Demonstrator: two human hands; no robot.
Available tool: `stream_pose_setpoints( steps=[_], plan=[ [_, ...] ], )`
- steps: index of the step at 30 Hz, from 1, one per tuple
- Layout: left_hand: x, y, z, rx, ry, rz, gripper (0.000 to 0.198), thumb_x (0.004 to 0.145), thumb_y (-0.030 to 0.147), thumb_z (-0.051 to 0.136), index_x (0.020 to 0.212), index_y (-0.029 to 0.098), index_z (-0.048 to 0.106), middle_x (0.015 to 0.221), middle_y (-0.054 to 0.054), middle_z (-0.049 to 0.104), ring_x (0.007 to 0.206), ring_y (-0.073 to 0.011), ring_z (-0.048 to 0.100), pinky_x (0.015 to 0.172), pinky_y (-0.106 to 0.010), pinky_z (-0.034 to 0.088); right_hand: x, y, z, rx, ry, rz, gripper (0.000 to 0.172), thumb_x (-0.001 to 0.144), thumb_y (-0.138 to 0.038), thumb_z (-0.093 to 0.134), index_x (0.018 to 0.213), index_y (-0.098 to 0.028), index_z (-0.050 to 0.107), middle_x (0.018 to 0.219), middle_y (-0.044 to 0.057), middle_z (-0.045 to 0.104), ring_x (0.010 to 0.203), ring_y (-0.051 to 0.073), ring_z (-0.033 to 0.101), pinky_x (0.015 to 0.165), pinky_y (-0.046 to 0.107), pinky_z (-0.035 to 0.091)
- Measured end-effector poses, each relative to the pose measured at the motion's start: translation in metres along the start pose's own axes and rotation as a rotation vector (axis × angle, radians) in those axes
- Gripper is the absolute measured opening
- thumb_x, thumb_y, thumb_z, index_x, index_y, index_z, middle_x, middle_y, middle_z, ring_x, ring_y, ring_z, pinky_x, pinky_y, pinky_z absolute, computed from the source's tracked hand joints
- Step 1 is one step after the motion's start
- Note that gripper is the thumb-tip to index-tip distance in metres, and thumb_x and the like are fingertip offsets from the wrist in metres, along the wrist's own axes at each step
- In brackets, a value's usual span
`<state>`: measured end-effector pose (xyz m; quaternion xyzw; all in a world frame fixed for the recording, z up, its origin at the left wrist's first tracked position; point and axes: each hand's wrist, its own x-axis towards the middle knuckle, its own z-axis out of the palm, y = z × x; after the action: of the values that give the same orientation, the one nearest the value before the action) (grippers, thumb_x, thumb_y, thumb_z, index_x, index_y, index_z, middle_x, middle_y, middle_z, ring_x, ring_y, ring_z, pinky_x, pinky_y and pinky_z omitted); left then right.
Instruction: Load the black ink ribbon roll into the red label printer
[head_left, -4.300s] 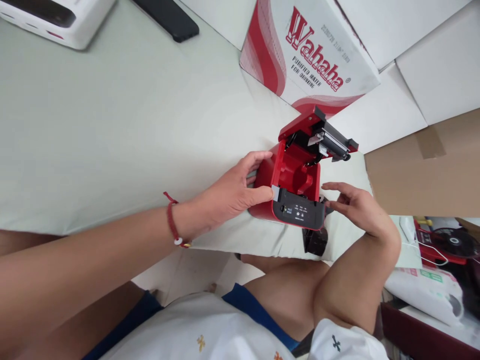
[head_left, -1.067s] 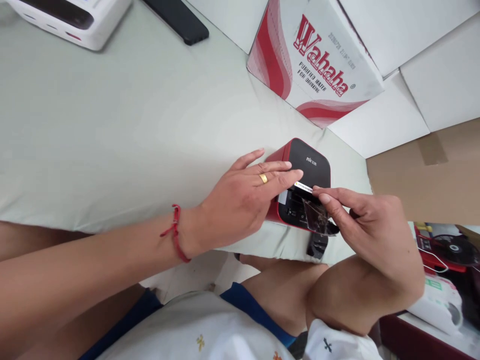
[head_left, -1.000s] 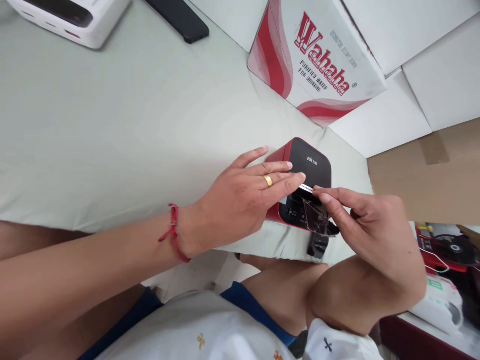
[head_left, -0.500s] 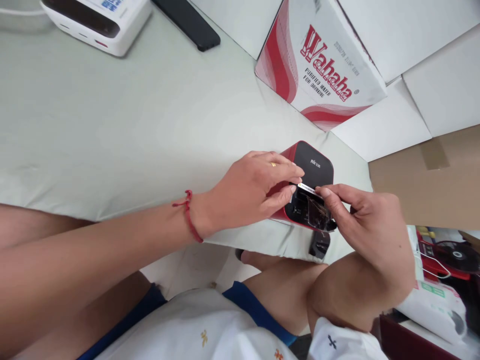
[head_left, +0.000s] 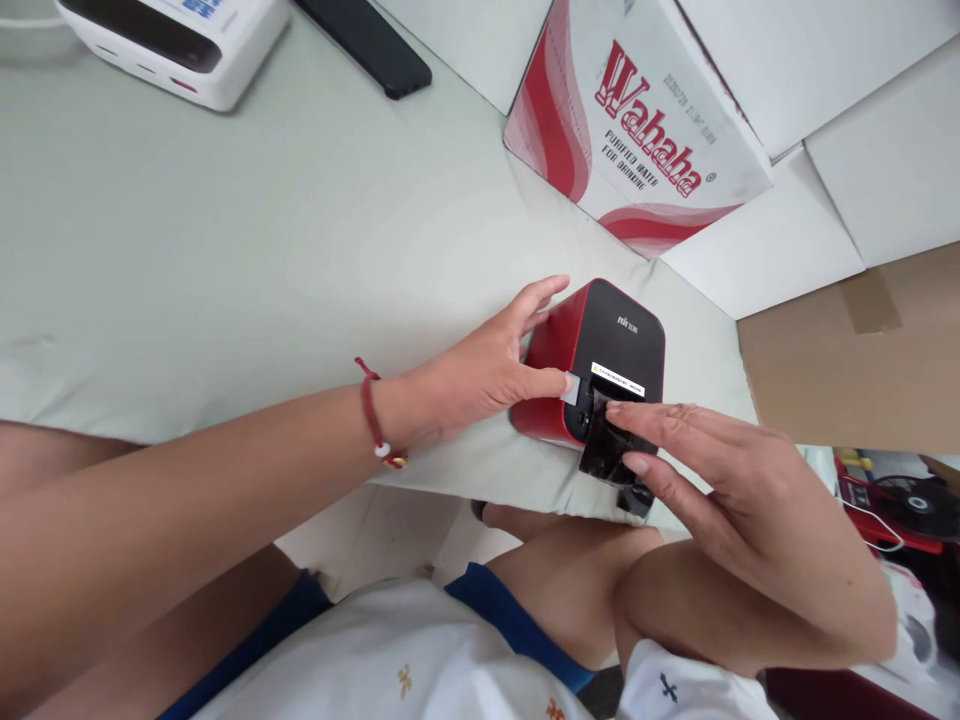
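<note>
A box-shaped device [head_left: 559, 330] with red sides and a black top stands on the pale cloth. Beside it, my left hand [head_left: 495, 365] grips its red side; the thumb lies at a small grey tab [head_left: 571, 389] and the index finger sticks out past the side. A glossy black plastic film [head_left: 600, 445] hangs over the device's near end. My right hand [head_left: 735, 490] has its fingertips and thumb on this film, fingers nearly straight. A white label strip [head_left: 618, 380] with a yellow mark lies across the black top, just above the film.
A red and white water carton [head_left: 645, 130] stands behind the device, among white boxes. On the right is a brown cardboard box [head_left: 847, 350]. Farther left lie a black phone-like object [head_left: 367, 45] and a white device with a cable [head_left: 172, 50]. The cloth's edge runs close to my legs.
My left hand has shifted off the black top to the red side, uncovering the label. My right hand has moved down from the strip onto the film, which hangs lower over the near end.
</note>
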<state>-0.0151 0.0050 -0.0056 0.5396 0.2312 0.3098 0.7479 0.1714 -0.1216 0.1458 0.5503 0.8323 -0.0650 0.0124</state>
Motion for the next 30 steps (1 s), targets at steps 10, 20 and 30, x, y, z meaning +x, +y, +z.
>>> stream_pose_setpoints(
  steps=[10,20,30],
  plan=[
    [0.002,-0.013,0.000,0.038,-0.012,0.091,0.094,0.090,0.023,0.074,0.173,0.035,0.030,0.187,-0.015,0.027,0.174,-0.0363,0.030,0.125,-0.054,0.056,0.011,0.006,0.008,0.056,0.038,0.097,0.028,0.112,-0.025,0.058,0.131,-0.020,0.078,0.117,0.001,0.085,0.098,0.013,0.082,0.085,0.023,0.062],
    [0.002,-0.013,0.008,0.008,0.020,0.127,0.080,0.087,0.020,0.071,0.161,0.027,0.043,0.174,-0.014,0.050,0.162,-0.0288,0.052,0.133,-0.052,0.048,0.038,0.031,0.032,0.221,0.134,0.406,0.032,0.106,-0.033,0.061,0.126,-0.024,0.084,0.115,0.003,0.086,0.098,0.020,0.082,0.098,0.033,0.062],
    [0.000,-0.015,0.012,0.039,0.086,0.107,0.069,0.085,0.022,0.072,0.151,0.026,0.053,0.161,-0.013,0.058,0.146,-0.0286,0.063,0.130,-0.056,0.049,0.062,0.061,0.046,0.119,-0.164,0.517,0.047,0.097,-0.027,0.064,0.141,-0.033,0.077,0.129,0.003,0.083,0.108,0.027,0.079,0.096,0.040,0.057]
  ],
)
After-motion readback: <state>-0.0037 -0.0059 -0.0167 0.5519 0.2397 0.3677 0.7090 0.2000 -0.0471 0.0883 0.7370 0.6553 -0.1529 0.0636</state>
